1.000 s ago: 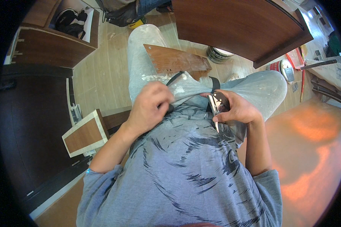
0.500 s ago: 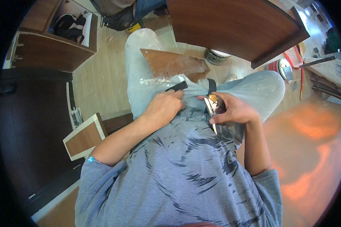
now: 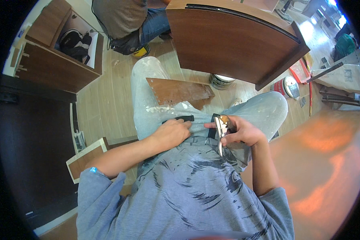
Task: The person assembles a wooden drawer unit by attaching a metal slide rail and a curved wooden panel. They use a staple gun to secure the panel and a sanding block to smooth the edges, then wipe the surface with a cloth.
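My left hand is closed at my waist around a black strap, whose flat end sticks out past the fingers. In my right hand is a shiny metal piece with a long, pale, flat edge, gripped by thumb and fingers; its exact kind is unclear. The index finger points left behind it. A second length of black strap shows beside the metal piece, at the top of my dusty grey-blue trousers. Whether both straps are one belt is hidden.
A brown wooden offcut is between my knees. Beyond it are a paint tin and a large brown panel. Another person is at the upper left, near a cabinet. A red-and-white tin stands right.
The whole view has shifted, bringing more of the far room and the other person into sight. Both hands keep their holds at my waist; the right forefinger now shows straighter.
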Demonstrator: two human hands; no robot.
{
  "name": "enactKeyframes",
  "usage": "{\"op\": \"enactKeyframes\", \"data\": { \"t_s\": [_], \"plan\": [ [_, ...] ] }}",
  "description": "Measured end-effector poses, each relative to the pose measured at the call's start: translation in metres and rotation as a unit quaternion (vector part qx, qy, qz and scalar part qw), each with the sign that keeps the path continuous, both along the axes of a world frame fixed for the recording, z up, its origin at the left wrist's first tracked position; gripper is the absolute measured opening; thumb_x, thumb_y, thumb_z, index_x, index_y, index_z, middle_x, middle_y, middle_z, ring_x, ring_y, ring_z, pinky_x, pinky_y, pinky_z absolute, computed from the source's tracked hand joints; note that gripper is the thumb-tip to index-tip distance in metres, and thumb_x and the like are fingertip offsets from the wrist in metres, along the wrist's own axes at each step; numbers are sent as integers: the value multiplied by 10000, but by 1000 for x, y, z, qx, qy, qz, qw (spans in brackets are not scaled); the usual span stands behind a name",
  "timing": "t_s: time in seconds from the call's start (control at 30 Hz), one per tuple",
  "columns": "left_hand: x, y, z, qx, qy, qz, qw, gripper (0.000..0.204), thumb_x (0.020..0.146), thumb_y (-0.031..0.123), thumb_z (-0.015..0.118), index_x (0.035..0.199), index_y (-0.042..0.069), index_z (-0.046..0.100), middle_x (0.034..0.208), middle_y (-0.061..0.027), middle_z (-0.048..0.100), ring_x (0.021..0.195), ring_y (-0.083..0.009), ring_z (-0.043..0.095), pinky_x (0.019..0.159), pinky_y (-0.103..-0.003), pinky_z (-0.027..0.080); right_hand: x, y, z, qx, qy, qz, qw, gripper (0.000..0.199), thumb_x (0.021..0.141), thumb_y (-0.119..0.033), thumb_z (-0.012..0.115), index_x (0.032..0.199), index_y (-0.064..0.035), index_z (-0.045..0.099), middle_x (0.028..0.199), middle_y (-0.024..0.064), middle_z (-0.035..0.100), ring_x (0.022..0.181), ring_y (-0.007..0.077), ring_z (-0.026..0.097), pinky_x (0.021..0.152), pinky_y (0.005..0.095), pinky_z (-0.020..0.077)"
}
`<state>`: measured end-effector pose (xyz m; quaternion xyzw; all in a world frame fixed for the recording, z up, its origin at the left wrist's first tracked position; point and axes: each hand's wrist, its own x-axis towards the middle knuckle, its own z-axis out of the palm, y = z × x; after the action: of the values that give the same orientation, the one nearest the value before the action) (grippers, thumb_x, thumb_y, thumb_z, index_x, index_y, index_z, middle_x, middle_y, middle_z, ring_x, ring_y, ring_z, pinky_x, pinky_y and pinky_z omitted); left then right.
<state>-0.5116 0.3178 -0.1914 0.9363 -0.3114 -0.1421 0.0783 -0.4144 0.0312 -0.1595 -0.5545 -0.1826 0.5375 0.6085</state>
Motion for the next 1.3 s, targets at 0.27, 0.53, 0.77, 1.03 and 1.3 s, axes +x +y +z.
{"op": "enactKeyframes", "data": {
  "t_s": [0.27, 0.53, 0.77, 1.03, 1.3],
  "plan": [
    [17, 2, 6, -34, 93, -19, 995, 130, 898, 115, 631, 920, 78, 753, 999, -147, 680, 968, -346, 716, 812, -467, 569, 3, -15, -12, 116, 136, -104, 978, 536, 843, -33, 781, 1329, 46, 569, 1347, 182, 706, 776, 62, 690, 514, 138, 447],
    [66, 28, 136, -320, -14, 131, 938, 65, 847, 102, 719, 863, 41, 703, 871, -112, 686, 803, -291, 682, 741, -398, 535, 15, -8, -21, 143, 177, -250, 941, 515, 988, -129, 664, 1451, 36, 510, 1286, 218, 720, 608, 52, 577, 414, 143, 350],
    [324, 51, 217, -210, -219, 120, 945, 186, 846, 172, 748, 910, -3, 761, 773, -184, 734, 721, -278, 718, 692, -401, 546, 16, 2, -18, 178, 209, -181, 944, 783, 937, -106, 716, 1625, -42, 348, 1307, 237, 696, 631, 65, 447, 545, 170, 378],
    [406, 59, 196, -88, -101, -16, 991, 208, 829, 227, 763, 837, 19, 770, 914, -183, 752, 796, -305, 703, 727, -439, 546, 11, -2, -26, 197, 260, -196, 925, 810, 940, -5, 604, 1669, -81, 260, 1388, 230, 625, 1320, 363, 590, 1081, 537, 500],
    [309, 76, 229, -174, -329, 156, 915, 348, 847, 297, 723, 891, -48, 741, 1027, -295, 753, 984, -328, 745, 908, -396, 554, 8, -3, -26, 276, 310, -205, 887, 883, 908, 42, 576, 1689, -96, 188, 1495, 264, 516, 1412, 409, 513, 1128, 686, 433]
  ]
}}
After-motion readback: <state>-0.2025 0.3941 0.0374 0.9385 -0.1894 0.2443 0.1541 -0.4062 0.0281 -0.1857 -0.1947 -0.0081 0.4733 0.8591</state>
